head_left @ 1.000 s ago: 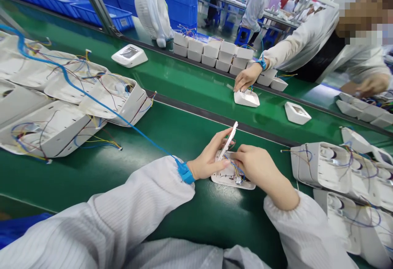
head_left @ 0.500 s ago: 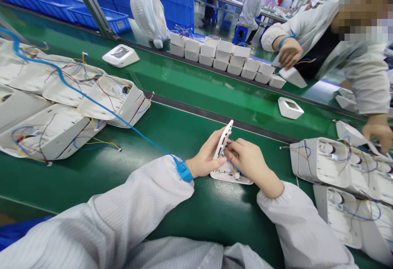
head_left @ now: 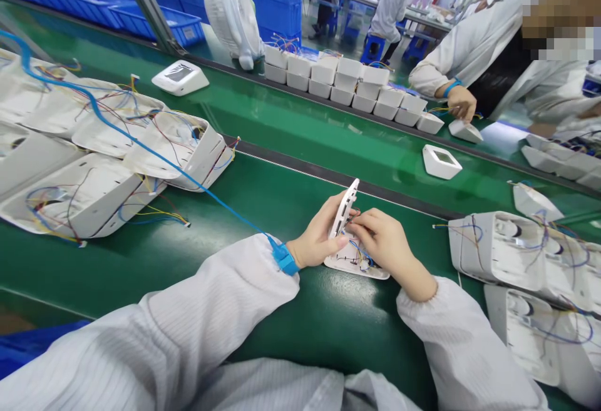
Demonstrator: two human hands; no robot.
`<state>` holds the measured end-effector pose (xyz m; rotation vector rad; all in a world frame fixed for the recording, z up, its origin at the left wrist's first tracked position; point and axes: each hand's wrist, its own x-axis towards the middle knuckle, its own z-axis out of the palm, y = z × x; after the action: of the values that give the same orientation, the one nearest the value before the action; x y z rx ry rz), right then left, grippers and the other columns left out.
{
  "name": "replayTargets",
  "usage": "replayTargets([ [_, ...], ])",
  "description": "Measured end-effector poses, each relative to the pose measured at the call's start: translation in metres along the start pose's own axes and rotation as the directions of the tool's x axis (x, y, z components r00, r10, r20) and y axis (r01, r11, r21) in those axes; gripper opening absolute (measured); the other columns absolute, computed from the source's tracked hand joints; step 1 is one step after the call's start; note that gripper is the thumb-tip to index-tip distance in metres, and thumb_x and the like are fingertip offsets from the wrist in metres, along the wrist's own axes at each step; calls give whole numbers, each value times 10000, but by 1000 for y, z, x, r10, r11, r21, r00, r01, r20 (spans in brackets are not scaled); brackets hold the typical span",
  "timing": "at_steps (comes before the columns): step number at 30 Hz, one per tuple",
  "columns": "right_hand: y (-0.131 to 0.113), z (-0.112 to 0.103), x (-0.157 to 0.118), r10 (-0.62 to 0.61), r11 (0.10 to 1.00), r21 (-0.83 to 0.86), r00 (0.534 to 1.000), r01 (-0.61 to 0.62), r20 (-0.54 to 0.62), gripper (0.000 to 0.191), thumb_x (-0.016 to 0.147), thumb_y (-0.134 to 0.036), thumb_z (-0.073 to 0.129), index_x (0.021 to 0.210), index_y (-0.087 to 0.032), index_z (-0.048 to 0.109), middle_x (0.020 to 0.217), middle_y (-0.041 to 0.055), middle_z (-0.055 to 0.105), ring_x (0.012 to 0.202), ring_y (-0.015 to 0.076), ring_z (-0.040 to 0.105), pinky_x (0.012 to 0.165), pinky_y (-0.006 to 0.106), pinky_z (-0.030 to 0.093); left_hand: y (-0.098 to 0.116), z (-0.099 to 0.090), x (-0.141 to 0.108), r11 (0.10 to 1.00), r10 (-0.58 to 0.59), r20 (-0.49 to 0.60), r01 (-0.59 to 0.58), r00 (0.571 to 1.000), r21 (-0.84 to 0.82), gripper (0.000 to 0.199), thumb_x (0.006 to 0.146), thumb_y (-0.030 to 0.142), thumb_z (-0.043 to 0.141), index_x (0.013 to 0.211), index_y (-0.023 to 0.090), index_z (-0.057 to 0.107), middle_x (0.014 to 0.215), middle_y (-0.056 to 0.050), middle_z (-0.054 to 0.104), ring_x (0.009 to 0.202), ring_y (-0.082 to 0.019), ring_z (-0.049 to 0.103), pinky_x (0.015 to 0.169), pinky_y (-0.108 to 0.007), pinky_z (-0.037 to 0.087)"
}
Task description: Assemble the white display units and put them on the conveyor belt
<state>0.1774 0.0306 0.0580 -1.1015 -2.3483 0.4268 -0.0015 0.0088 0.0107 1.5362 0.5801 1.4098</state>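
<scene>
My left hand [head_left: 322,236] is closed around a thin white plastic panel [head_left: 344,209], held tilted nearly upright with its slotted inner side facing right. Below it, a white plastic housing [head_left: 350,262] lies open on the green bench, coloured wires and small parts inside. My right hand [head_left: 382,239] reaches between panel and housing, fingertips pinched together at thin wires [head_left: 355,216] by the panel's inner face. The exact bit in the pinch is partly hidden by the fingers. A blue wrist strap [head_left: 285,259] with a coiled cord circles my left wrist.
White housings with loose wires [head_left: 106,192] are stacked at left, and more [head_left: 511,248] at right. On the green conveyor [head_left: 300,124] sit white units [head_left: 441,162]. Beyond it stand a row of white housings [head_left: 342,79], a fan [head_left: 235,17] and a co-worker's hand [head_left: 462,104].
My hands stay almost in place at the panel and wires. Across the conveyor, the co-worker's hand has lowered a white housing to the surface; their other hand has drawn back from the right-hand stack.
</scene>
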Motion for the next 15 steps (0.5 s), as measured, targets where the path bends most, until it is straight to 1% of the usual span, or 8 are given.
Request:
replayTargets([
  [3,0,-1,0,-15,999,32,1000,15,7,142,924,-216,585,870,-208,715,876,45,684,820,176,643,729,288,488,0,0,0,1000,-20,-2,20,1000,-9,802,822,550,627,1495,228,332,1404,-164,473,1216,-334,545,1060,-529,429],
  [6,0,-1,0,-14,1000,-3,1000,14,6,160,926,-202,570,861,-197,715,872,49,679,811,177,635,722,292,484,2,0,1,998,-33,22,34,999,-53,790,816,530,644,1484,220,359,1448,-164,455,1252,-340,526,1084,-520,410],
  [9,0,-1,0,-30,999,-40,1000,31,9,184,929,-194,557,833,-192,714,854,51,672,801,180,624,718,295,479,3,0,2,993,-45,70,52,997,-107,774,824,501,648,1486,217,365,1450,-156,477,1275,-335,520,1105,-502,394],
  [15,-1,-1,0,-92,992,-83,996,93,20,211,932,-186,546,811,-187,718,804,47,649,785,182,609,706,293,460,4,-1,3,992,-61,96,71,993,-101,776,836,480,649,1507,236,343,1476,-144,482,1299,-334,523,1105,-475,410],
])
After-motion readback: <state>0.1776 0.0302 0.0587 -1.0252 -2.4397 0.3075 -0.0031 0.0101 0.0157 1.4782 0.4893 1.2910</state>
